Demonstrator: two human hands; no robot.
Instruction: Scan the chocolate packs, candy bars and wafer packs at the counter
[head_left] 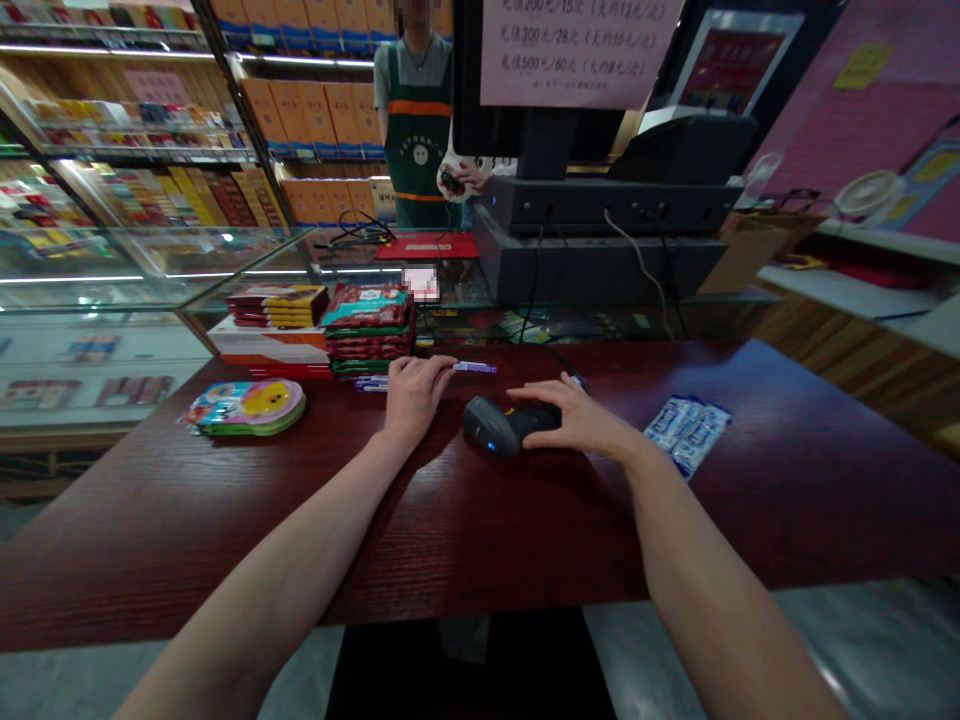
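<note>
My left hand (415, 400) is closed near the back of the table, its fingertips pinching the end of a slim purple-wrapped snack packet (476, 367). More purple packets (371, 384) lie just left of that hand, partly covered by it. A black barcode scanner (491, 425) with a lit blue light rests on the table between my hands. My right hand (585, 418) reaches around its handle, thumb at the near side and fingers stretched out loosely over the far side. Two blue-and-white packets (688, 430) lie right of my right wrist.
Stacked red snack bags (367, 325) and boxes (274, 340) stand at the back left, with yellow-faced packages (251, 405) before them. A dark register unit (600, 240) and glass counter (255, 265) are behind. A person in a green apron (420, 140) stands across.
</note>
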